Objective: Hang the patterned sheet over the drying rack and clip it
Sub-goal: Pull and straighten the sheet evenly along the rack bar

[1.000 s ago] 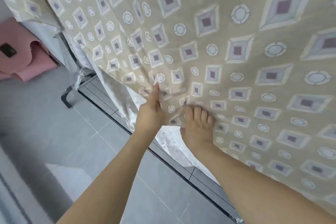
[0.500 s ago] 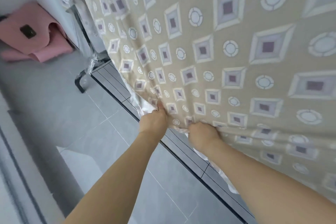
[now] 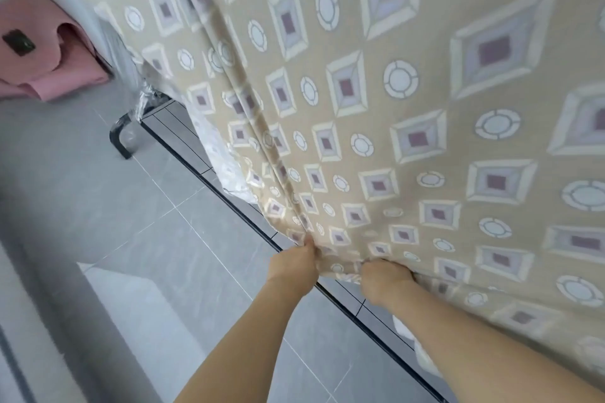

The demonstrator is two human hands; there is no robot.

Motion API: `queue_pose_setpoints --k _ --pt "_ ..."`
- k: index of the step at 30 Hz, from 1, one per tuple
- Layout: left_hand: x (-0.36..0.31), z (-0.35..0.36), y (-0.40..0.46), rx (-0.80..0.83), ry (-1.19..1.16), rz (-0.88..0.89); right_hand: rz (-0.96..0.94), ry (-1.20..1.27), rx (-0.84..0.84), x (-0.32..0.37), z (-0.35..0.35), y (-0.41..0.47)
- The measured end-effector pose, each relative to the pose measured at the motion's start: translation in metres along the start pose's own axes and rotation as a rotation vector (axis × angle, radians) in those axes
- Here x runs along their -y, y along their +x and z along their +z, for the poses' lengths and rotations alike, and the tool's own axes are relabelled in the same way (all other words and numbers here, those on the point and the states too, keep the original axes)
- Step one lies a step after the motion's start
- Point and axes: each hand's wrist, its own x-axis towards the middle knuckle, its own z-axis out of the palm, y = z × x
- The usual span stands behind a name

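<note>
While you look down along the hanging sheet [image 3: 376, 101], both your hands are bunched on its lower edge. Your left hand [image 3: 293, 263] has its grip clamped on a gathered fold of the cloth, with a long crease running up and away from that pinch. Your right hand [image 3: 383, 275], just beside it, curls its fingers under the hem and holds it too. Above both grips, the sheet spreads up and to the right, filling most of your view. Its bottom hangs close above the grey tiled floor [image 3: 163, 239], beside the black rack foot [image 3: 122, 137]. Pink cloth [image 3: 49, 52] lies at far left.
</note>
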Motion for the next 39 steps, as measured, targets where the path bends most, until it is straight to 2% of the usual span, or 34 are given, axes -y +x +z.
queue_pose_setpoints --k 8,15,18,20,22,26,32,39 --pt "-0.021 0.026 0.012 0.088 -0.025 0.032 0.122 0.002 0.088 -0.015 0.022 0.007" --pt "-0.019 0.046 0.016 0.163 -0.055 0.007 0.119 0.026 0.097 -0.019 0.046 0.006" --pt "-0.014 0.029 0.008 0.266 -0.197 -0.014 0.075 0.1 0.112 -0.024 0.037 -0.013" --pt "-0.009 0.002 -0.012 0.333 -0.216 -0.039 0.039 0.195 0.129 -0.025 0.022 -0.037" --pt "-0.003 -0.034 -0.039 0.331 -0.206 -0.079 -0.007 0.267 0.131 -0.022 -0.001 -0.068" --pt "0.006 -0.131 -0.097 0.259 -0.21 -0.179 -0.12 0.354 0.034 -0.006 -0.072 -0.141" --pt "0.025 -0.3 -0.203 -0.09 -0.387 -0.337 -0.289 0.487 -0.099 0.024 -0.197 -0.256" --pt "0.082 -0.417 -0.258 -0.367 -0.613 -0.437 -0.435 0.561 -0.172 0.084 -0.305 -0.312"
